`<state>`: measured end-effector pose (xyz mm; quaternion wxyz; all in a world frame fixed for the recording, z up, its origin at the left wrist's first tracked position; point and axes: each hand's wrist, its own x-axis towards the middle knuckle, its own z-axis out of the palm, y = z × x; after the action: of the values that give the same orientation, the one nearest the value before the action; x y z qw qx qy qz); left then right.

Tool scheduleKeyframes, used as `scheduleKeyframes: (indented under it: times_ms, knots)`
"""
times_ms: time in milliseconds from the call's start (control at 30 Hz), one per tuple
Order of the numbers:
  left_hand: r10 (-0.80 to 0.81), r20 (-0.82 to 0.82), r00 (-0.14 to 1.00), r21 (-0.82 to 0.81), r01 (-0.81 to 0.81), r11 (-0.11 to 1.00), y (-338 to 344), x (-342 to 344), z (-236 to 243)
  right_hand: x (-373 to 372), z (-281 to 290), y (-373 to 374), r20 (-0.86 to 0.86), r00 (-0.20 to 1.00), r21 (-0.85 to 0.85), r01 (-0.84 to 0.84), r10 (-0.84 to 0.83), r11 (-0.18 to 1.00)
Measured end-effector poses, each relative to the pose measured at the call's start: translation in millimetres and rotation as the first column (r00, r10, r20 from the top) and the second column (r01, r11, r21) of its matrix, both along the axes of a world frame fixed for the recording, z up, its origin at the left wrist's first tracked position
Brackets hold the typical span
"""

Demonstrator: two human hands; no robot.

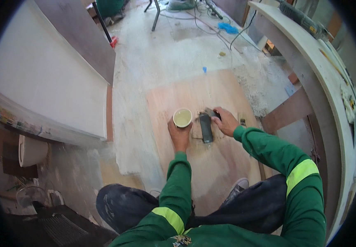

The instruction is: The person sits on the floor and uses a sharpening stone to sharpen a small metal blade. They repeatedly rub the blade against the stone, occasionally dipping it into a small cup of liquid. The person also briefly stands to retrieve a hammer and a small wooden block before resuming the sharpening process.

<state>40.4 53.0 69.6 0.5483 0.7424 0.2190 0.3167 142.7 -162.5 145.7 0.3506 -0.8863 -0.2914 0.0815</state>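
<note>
Head view: your left hand [180, 131] grips a pale round cup [182, 118]. Your right hand [226, 122] clasps a small dark tool [216, 114] by a dark-grey block [206, 129] on a plywood board [215, 90].

Cup [182, 126], off-white with pale yellow-green interior; block [206, 131], dark grey, at its four o'clock; tool [216, 115], black and grey, at its three; board [223, 90], pinkish-tan; sleeves [270, 147], green, banded lime-yellow; trousers [124, 208], dark navy, pale-smudged, at seven and five o'clock; plastic [228, 28], bright blue, at one; bench [316, 53], off-white-topped, at two.
</note>
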Motion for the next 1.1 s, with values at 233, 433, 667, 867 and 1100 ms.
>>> scheduleKeyframes:
  times_ms: [233, 433, 667, 867, 1100]
  knots:
    - [0.011, -0.047, 0.999, 0.186, -0.002, 0.983, -4.7, -5.5, 13.8, -12.0, 33.0, 23.1, 0.026, 0.986, -0.092, -0.160, 0.163, 0.983]
    - [-0.009, -0.021, 1.000, 0.199, 0.013, 0.980, -10.8, -3.0, 20.8, -20.7, 53.1, 37.8, 0.056, 0.966, -0.137, -0.244, 0.253, 0.960]
    - [-0.021, -0.018, 1.000, 0.319, 0.026, 0.947, -16.4, -0.3, 16.6, -19.4, 49.4, 50.8, 0.083, 0.952, -0.316, -0.255, 0.294, 0.914]
    - [-0.032, -0.012, 0.999, 0.296, 0.034, 0.955, -25.6, 1.3, 19.6, -17.1, 42.2, 56.8, 0.096, 0.953, -0.419, -0.225, 0.289, 0.880]
    - [-0.006, -0.008, 1.000, 0.238, 0.008, 0.971, -12.0, -2.5, 23.5, -13.8, 48.4, 62.9, 0.030, 0.978, -0.220, -0.196, 0.207, 0.956]
